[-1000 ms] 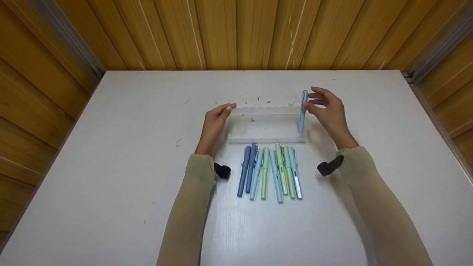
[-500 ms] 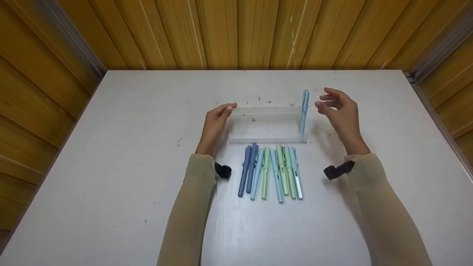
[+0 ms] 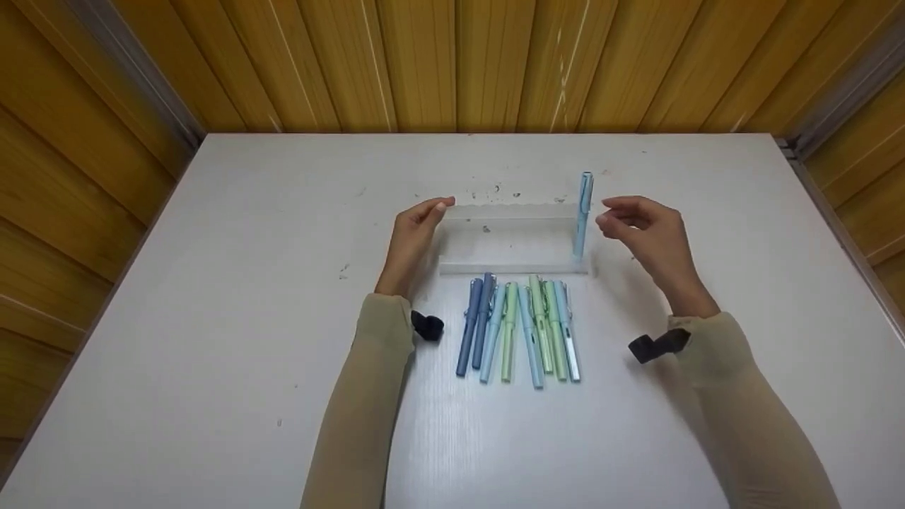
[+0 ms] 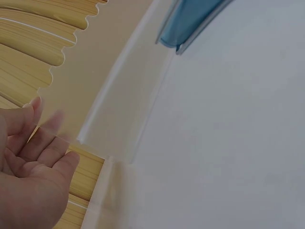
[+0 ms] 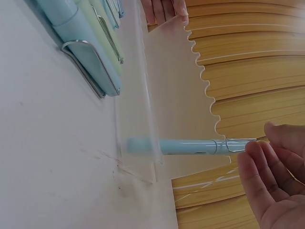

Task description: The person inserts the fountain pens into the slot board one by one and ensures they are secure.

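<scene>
Here, eight pens, dark blue, light blue and green, lie in a rough row on the white table, just in front of a clear rack. The left hand pinches the rack's upper left corner. A light blue pen stands nearly upright at its right end; just beside it the right hand is free, fingers loosely bent. Behind the table rises a yellow plank wall.
</scene>
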Available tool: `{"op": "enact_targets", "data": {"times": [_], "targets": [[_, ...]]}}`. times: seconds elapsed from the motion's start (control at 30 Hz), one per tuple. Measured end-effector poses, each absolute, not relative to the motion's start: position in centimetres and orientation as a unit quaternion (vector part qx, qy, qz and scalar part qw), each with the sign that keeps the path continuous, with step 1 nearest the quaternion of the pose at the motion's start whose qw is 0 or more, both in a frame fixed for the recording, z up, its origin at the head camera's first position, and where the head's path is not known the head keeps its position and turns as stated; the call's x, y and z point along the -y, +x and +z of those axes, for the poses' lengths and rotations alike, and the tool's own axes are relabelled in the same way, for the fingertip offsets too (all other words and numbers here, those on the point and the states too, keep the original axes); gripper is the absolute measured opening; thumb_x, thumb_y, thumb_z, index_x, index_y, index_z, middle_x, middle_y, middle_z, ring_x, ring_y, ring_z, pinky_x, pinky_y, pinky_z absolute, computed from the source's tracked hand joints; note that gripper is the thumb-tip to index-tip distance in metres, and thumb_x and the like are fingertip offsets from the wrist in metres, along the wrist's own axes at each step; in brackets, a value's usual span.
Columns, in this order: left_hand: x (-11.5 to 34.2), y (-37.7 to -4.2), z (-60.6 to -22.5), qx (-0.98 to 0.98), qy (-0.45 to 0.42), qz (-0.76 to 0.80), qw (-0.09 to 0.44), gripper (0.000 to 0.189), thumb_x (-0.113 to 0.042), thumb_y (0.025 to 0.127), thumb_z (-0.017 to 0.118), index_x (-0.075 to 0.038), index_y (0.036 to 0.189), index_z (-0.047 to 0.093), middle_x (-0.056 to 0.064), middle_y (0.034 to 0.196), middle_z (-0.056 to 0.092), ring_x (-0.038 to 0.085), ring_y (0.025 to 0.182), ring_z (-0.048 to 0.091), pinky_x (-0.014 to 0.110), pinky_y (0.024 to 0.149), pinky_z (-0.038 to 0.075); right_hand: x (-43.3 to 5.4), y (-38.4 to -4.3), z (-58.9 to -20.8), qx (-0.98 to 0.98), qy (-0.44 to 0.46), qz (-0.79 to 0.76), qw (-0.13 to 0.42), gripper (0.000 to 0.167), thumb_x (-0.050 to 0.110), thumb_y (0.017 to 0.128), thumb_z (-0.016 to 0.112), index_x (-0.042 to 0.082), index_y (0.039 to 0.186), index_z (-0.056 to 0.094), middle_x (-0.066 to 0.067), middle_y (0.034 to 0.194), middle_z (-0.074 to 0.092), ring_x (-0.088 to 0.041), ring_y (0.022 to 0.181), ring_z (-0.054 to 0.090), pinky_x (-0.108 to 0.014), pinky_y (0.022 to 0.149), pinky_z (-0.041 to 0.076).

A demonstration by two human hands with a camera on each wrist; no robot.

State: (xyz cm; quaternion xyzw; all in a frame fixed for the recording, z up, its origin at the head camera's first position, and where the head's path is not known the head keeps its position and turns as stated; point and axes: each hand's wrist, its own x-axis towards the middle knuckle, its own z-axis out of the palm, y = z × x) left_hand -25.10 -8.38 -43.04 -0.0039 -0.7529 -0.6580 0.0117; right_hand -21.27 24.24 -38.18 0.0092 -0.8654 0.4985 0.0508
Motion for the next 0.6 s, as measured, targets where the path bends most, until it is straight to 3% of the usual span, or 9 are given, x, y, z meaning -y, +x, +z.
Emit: {"op": "enact_targets", "data": {"times": [0.2, 0.47, 0.6], "targets": [[8.3, -25.0, -43.1, 0.751, -0.004, -0.660, 0.018, 0.030, -0.029, 0.098, 0.055, -0.011, 0.119, 0.068, 0.002, 0.129, 0.063, 0.015, 0.130, 0.051, 0.035, 0.112, 0.037, -24.1, -20.5, -38.4, 0.885, 0.067, 0.461, -0.010, 0.041, 0.033, 0.088, 0.070, 0.007, 0.120, 0.065, -0.003, 0.103, 0.068, 0.000, 0.086, 0.064, -0.010, 0.077, 0.050], [8.3, -25.0, -43.1, 0.754, 0.002, -0.657, 0.013, 0.031, -0.031, 0.098, 0.055, -0.012, 0.119, 0.068, 0.001, 0.128, 0.064, 0.014, 0.128, 0.052, 0.033, 0.112, 0.036, -23.8, -20.2, -38.8, 0.905, 0.101, 0.390, -0.140, 0.042, 0.029, 0.088, 0.071, 0.005, 0.121, 0.066, -0.012, 0.106, 0.070, -0.015, 0.089, 0.064, -0.016, 0.074, 0.051], [8.4, -25.1, -43.0, 0.752, 0.002, -0.659, 0.006, 0.034, -0.033, 0.097, 0.056, -0.011, 0.120, 0.067, 0.002, 0.129, 0.063, 0.015, 0.129, 0.051, 0.033, 0.112, 0.036, -23.7, -20.0, -39.1, 0.897, 0.101, 0.383, -0.195, 0.039, 0.023, 0.088, 0.071, 0.002, 0.121, 0.065, -0.012, 0.101, 0.069, -0.016, 0.083, 0.066, -0.020, 0.074, 0.053]]}}
